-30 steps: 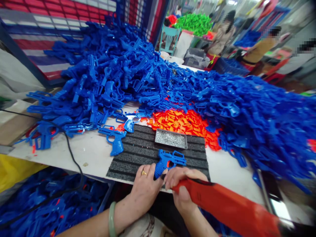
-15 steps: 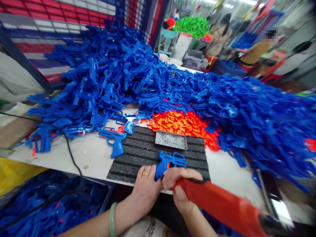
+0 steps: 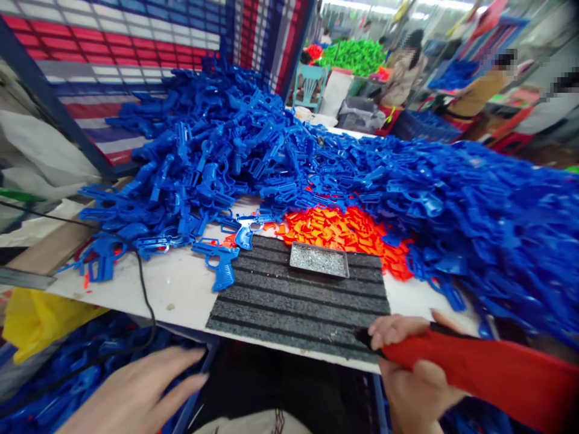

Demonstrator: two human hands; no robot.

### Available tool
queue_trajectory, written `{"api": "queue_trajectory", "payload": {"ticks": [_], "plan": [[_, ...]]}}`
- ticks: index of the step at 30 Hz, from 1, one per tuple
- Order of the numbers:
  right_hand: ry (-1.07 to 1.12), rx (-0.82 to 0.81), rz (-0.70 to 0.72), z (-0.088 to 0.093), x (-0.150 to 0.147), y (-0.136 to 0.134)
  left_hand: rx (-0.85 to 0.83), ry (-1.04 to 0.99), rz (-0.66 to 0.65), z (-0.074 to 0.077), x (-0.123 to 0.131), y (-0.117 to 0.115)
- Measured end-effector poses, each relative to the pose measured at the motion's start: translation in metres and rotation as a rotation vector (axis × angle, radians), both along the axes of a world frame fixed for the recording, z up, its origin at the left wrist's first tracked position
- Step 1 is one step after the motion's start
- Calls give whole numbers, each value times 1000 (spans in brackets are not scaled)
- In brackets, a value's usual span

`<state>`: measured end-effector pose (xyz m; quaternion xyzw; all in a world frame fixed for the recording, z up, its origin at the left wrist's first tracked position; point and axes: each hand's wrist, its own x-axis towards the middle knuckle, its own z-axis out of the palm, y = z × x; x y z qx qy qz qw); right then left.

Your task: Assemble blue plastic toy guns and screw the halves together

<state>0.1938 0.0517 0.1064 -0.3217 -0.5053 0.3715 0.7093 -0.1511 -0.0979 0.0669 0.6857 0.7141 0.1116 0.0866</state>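
The red tool (image 3: 493,369) is at the near right, gripped by the right hand (image 3: 414,377), with its dark tip (image 3: 362,336) at the right part of the striped mat (image 3: 289,313). The left hand (image 3: 145,386) is open, over blue parts (image 3: 81,374) at the near left. Farther, on the counter (image 3: 158,280), a small tray (image 3: 319,273) stands before orange pieces (image 3: 335,229) and a big blue heap (image 3: 253,150).
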Motion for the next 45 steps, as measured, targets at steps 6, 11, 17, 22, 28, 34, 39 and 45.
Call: {"api": "queue_trajectory", "payload": {"ticks": [6, 11, 17, 22, 28, 34, 39, 45], "plan": [[-74, -9, 55, 6, 12, -6, 42, 376, 284, -7, 50, 130], [-208, -112, 228, -4, 39, 33, -27, 352, 374, -13, 33, 143], [-984, -246, -95, -25, 32, 128, 16, 116, 481, 5, 30, 123], [-1402, -263, -160, -40, 6, 189, 283, -546, 451, 14, 57, 88], [-1502, -329, -214, -58, 1, 212, -169, -1306, 367, -1, 102, 91], [-1458, -239, -169, -55, 14, 212, -298, -1043, 157, -18, 116, 117], [-1304, -75, -100, -42, 20, 176, -154, -437, -80, -20, 117, 123], [-1099, 321, 384, -42, 10, 114, 127, -323, -109, -2, 117, 143]]}}
